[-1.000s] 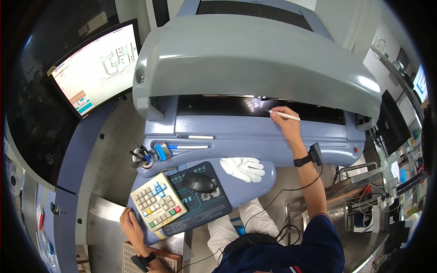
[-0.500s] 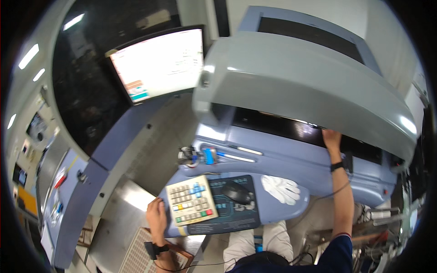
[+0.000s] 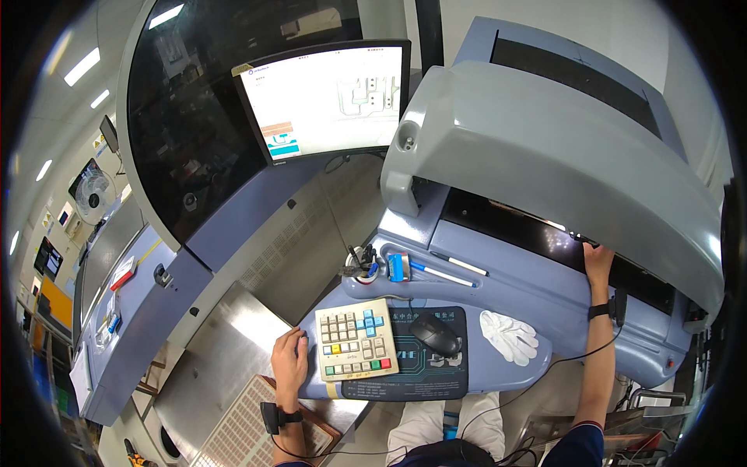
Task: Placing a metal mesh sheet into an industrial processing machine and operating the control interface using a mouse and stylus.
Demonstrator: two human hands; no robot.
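Observation:
My left hand rests at the left edge of the blue-grey console, beside a cream keypad with coloured keys; its fingers are loosely bent and hold nothing. My right hand reaches into the dark opening under the large grey machine hood. Its fingers are drawn together at a small dark part near the lit strip; what they grip there is too small to make out, and the hood's edge hangs just above. Both wrists wear black bands with cables.
A black mouse lies on a dark mat, with white gloves to its right. Pens, a blue box and a pen cup are behind. A lit monitor stands back left; a tan gridded panel lies lower left.
The view has swung left, so the scene appears farther right and sharper. Both hands keep about the same places, left beside the keypad, right in the machine opening.

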